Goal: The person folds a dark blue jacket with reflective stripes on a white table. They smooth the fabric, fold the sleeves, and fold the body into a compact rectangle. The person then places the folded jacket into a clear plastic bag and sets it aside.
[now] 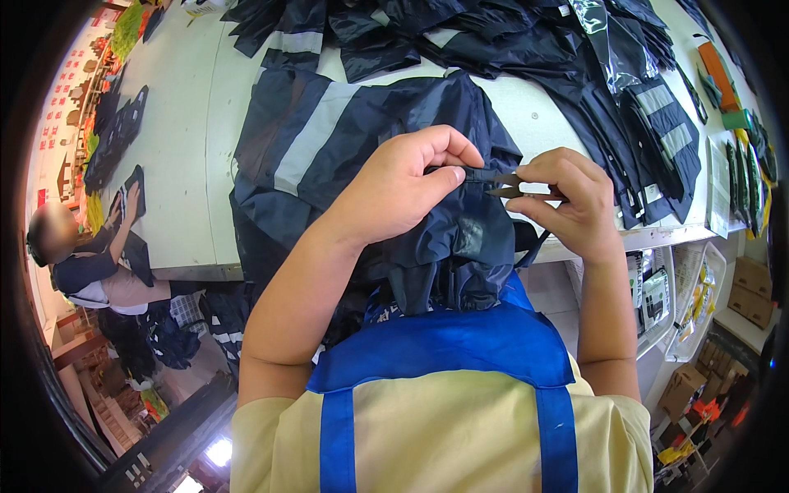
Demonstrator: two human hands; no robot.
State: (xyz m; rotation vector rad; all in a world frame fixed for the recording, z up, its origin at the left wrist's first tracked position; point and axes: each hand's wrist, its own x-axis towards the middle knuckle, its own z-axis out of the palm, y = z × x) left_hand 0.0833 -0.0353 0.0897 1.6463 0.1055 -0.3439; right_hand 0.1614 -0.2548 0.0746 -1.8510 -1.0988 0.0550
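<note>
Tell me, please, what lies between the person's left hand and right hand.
In the head view, pinched dark fabric and the blades of the snips lie between the left hand and the right hand.

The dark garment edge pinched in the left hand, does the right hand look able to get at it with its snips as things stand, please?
Most likely yes: the right hand holds the snips with blades parted right by the garment edge, and nothing visible blocks the way.
</note>
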